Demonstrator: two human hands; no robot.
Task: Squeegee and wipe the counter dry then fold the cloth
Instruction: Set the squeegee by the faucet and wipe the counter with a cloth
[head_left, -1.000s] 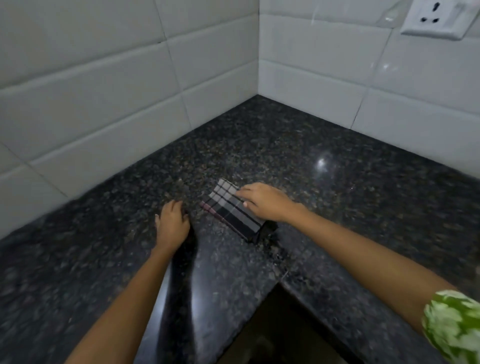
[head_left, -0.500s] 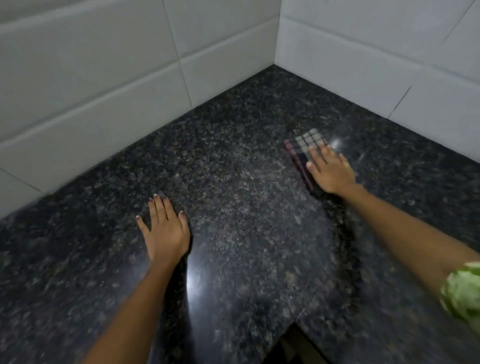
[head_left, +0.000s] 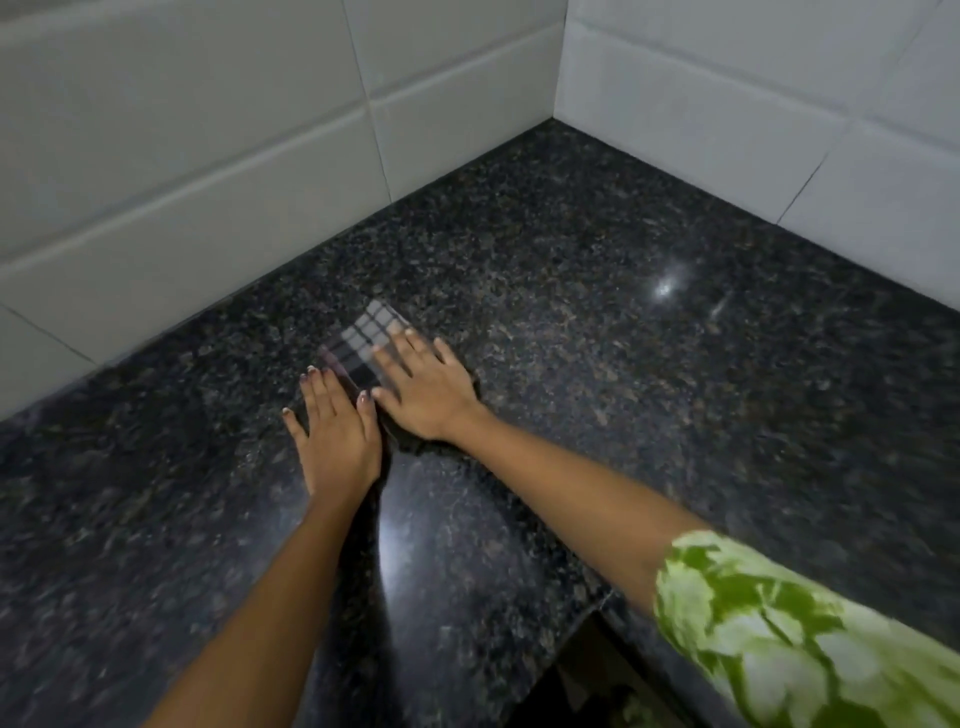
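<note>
Checked cloth (head_left: 370, 332) — under right fingers (head_left: 400, 358)

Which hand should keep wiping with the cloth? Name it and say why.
Right. The right hand lies flat on the checked cloth; the left hand rests on bare counter beside it.

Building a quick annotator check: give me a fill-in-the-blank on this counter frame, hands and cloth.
1. The right hand presses flat on the folded checked ____.
2. The left hand rests palm down on the dark granite ____.
3. The walls behind the counter are covered in white ____.
4. The sleeve on the right arm is white and ____.

Missing words: cloth; counter; tiles; green.
</note>
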